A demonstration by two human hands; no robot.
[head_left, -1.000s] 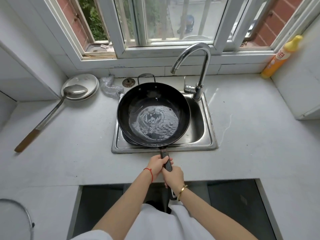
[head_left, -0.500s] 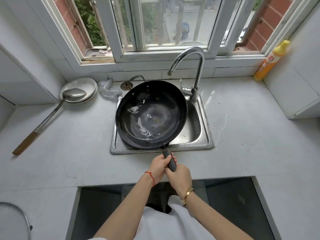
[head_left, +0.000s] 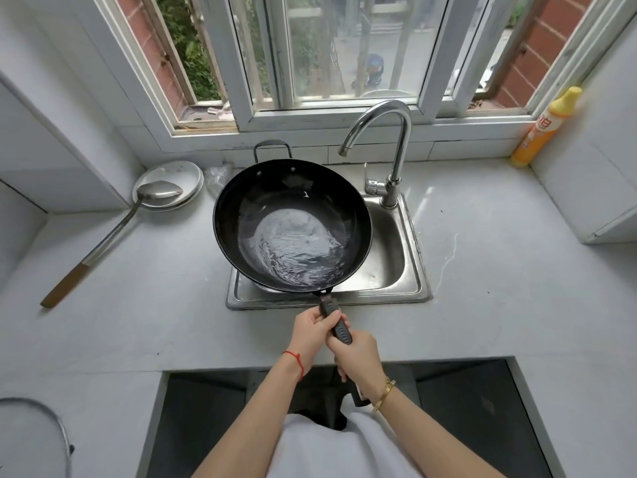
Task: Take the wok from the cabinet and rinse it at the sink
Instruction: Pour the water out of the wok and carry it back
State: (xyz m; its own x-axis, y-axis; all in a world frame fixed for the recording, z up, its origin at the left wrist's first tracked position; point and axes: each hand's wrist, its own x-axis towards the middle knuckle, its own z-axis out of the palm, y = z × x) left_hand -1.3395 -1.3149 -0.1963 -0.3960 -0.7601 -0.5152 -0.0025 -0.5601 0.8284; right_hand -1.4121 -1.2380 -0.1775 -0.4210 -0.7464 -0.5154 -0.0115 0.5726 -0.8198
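Wok [head_left: 292,225] is back to roughly level over the sink [head_left: 412,270] with the water pooled and rippling toward the near side of the bowl, whereas half a second ago you had it tipped up so the water was running thin across the bottom. Your left hand [head_left: 310,331] and right hand [head_left: 358,353] are both wrapped tight round the long handle [head_left: 339,326], so the grip is closed on it. Looks like you're mid-swirl with the tap [head_left: 379,132] not running, so I'd guess the rinse is nearly there and dumping the water comes next.
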